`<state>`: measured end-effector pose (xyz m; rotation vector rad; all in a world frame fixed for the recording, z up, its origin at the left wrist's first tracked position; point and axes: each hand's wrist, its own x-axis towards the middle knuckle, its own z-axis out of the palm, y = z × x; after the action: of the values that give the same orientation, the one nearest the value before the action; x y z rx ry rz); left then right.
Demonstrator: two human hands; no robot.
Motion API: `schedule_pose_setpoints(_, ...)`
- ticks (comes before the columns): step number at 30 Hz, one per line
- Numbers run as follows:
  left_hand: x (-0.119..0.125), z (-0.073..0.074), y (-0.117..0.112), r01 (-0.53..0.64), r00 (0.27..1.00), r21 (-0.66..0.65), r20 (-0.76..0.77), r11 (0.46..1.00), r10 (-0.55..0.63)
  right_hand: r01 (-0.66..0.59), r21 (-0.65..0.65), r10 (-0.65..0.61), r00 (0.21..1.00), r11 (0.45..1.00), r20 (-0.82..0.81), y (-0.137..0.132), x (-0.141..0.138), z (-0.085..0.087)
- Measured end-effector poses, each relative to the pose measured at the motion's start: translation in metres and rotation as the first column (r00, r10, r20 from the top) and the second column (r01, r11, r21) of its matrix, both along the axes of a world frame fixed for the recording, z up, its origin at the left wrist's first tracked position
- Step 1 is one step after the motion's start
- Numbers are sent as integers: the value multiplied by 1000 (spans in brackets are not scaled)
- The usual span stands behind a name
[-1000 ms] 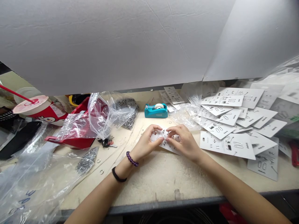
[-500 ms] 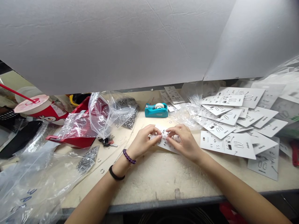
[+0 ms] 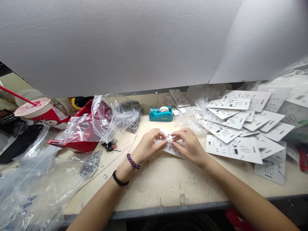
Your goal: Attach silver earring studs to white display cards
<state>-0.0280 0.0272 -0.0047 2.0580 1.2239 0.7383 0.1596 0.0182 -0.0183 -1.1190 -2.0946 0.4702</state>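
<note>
A small white earring card [image 3: 164, 132] with several tiny silver pieces [image 3: 168, 148] on it is between my hands at the middle of the workbench. My left hand [image 3: 151, 142], with a purple bead bracelet and a black band on its wrist, is closed at the card's left part, thumb and forefinger together. From the right, my right hand [image 3: 187, 144] comes in with its thumb and forefinger closed near the silver pieces. Whatever lies in its fingertips is too small to make out. The two hands' fingertips almost meet over the card.
Beyond the hands stands a teal tape dispenser [image 3: 160, 114]. Overlapping filled earring cards [image 3: 233, 149] spread on the right. Leftward are a red scoop [image 3: 84, 146], clear bags of metal parts [image 3: 90, 163], keys [image 3: 112, 146], loose rings and a red cup [image 3: 53, 114]. A white panel [image 3: 108, 48] hangs above.
My fingers have shifted only very slightly over the card, which stays in place. The view has moved a little; nothing was visibly taken up or let go.
</note>
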Motion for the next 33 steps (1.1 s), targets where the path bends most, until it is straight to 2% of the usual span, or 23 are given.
schedule_pose_setpoints(12,0,0,0,3,1000,14,15,1000,-4,-10,13,10,1000,1000,-3,0,0,-1)
schedule_pose_setpoints(21,3,-1,-2,-53,998,-34,21,998,53,8,-66,-6,1000,998,22,-1,-2,3)
schedule_pose_setpoints(27,2,-1,-2,22,1000,33,-16,999,-21,11,-124,-10,1000,992,9,-1,-2,2)
schedule_pose_setpoints(33,1,-3,-2,39,997,77,-74,996,-33,27,-134,-26,1000,991,15,-2,-4,2)
